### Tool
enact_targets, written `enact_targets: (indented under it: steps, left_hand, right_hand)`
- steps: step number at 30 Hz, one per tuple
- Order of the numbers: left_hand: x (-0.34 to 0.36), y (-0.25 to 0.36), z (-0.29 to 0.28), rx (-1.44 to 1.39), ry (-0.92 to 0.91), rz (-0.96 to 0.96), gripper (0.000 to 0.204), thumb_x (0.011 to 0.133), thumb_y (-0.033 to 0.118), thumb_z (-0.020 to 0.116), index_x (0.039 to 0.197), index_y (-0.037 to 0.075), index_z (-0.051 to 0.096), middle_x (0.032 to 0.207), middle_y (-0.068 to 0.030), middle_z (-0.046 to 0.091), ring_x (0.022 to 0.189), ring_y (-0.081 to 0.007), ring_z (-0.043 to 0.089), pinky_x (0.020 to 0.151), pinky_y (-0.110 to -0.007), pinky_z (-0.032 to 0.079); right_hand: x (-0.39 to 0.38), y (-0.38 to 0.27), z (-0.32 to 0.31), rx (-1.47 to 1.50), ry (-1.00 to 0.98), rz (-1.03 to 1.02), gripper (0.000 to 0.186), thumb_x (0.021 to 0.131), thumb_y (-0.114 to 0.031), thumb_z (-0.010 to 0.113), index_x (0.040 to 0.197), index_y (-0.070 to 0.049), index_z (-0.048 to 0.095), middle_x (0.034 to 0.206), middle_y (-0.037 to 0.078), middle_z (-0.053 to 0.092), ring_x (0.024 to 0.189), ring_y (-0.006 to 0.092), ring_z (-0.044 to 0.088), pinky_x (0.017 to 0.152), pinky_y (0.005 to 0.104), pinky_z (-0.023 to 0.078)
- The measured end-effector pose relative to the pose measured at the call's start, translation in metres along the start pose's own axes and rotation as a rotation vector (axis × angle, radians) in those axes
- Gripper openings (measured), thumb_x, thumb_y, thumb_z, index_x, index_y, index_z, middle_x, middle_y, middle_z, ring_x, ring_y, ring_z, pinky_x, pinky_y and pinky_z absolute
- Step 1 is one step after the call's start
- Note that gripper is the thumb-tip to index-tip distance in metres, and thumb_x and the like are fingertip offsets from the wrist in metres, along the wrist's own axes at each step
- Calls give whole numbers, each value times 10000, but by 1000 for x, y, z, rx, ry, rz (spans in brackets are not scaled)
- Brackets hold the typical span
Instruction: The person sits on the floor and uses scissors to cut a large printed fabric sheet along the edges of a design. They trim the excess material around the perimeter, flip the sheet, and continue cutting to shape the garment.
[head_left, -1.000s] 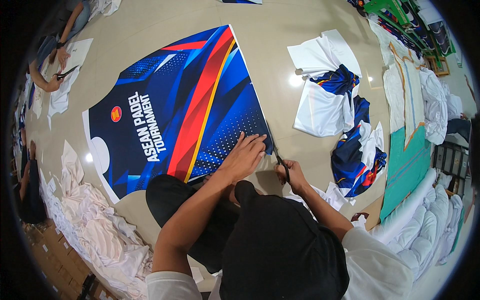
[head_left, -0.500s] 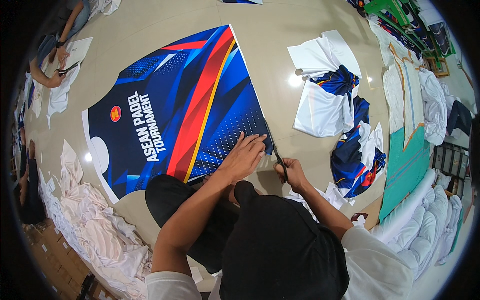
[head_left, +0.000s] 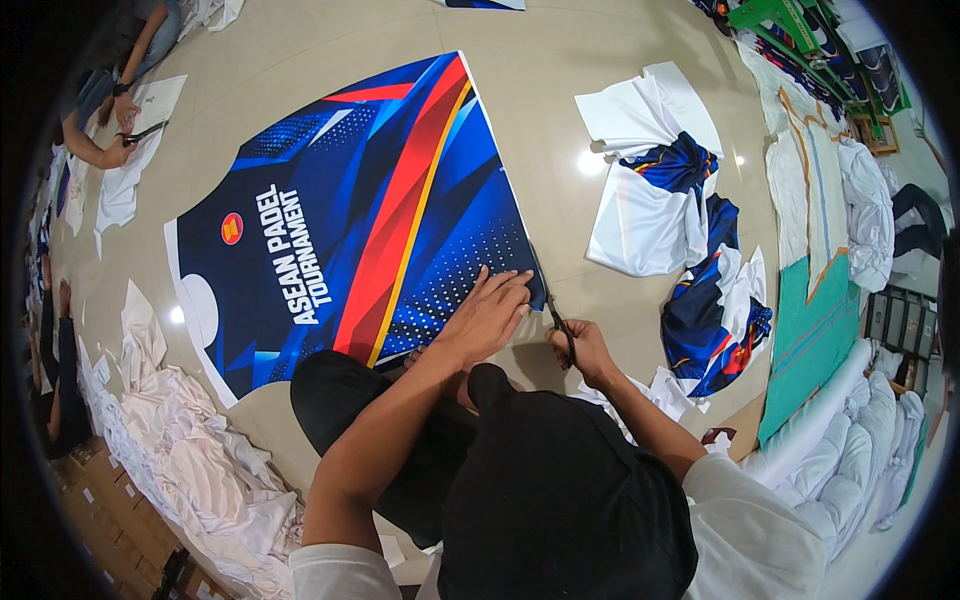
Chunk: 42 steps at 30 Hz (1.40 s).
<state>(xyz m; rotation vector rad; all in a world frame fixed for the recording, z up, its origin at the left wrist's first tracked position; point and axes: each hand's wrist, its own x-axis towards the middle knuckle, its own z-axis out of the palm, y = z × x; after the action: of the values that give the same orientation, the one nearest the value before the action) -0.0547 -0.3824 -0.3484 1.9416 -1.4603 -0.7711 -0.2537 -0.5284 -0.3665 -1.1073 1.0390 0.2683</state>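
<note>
The panel (head_left: 370, 220) lies on the floor (head_left: 545, 90), the left hand (head_left: 490, 308) flat on its near right corner; the right hand (head_left: 584, 350) grips scissors (head_left: 566, 332) at its right edge. Likely light, soft, slippery: best pinned flat beside that edge.

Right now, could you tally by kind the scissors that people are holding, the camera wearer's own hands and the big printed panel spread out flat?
Scissors: 2 (near scissors in the right hand; far scissors in a co-worker's hand)
Own hands: 2 (that right hand; the left hand)
Big printed panel: 1
Total: 5
</note>
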Motion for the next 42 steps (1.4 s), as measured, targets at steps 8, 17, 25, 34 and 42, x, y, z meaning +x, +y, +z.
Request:
enact_targets:
  steps: [8,17,25,34,42]
  left_hand:
    - [-1,0,-5,2,1,15,217,1093,200,487,1232,57,572,1561,-127,502,1467,-345,435,1271,-604,257]
    - [-1,3,-7,6,11,25,216,1091,204,495,1229,58,575,1557,-127,506,1462,-343,442,1270,-599,266]
    - [0,4,-9,10,10,23,201,1091,205,500,1222,68,567,1556,-124,509,1460,-336,446,1268,-598,273]
    - [-1,3,-6,4,21,15,192,1088,203,508,1217,73,565,1554,-124,515,1458,-333,449,1267,-593,272]
    - [-2,3,-9,-1,16,11,202,1096,215,499,1216,66,563,1561,-122,506,1456,-337,448,1264,-597,282]
  right_hand:
    - [14,-12,4,9,2,-17,280,857,-288,757,764,-52,637,616,17,588,499,103,541,471,269,421]
    - [16,-24,8,-26,26,-33,231,862,-225,749,757,-56,634,593,11,579,469,100,521,454,259,404]
    - [16,-20,8,5,14,-31,223,857,-215,753,760,-57,630,622,20,593,494,103,540,460,265,424]
    - [16,-13,6,10,10,-28,233,865,-220,754,758,-60,624,621,26,598,485,110,548,447,274,430]
    - [15,-23,10,6,19,-19,236,861,-232,750,764,-49,636,608,23,593,485,109,548,455,266,421]
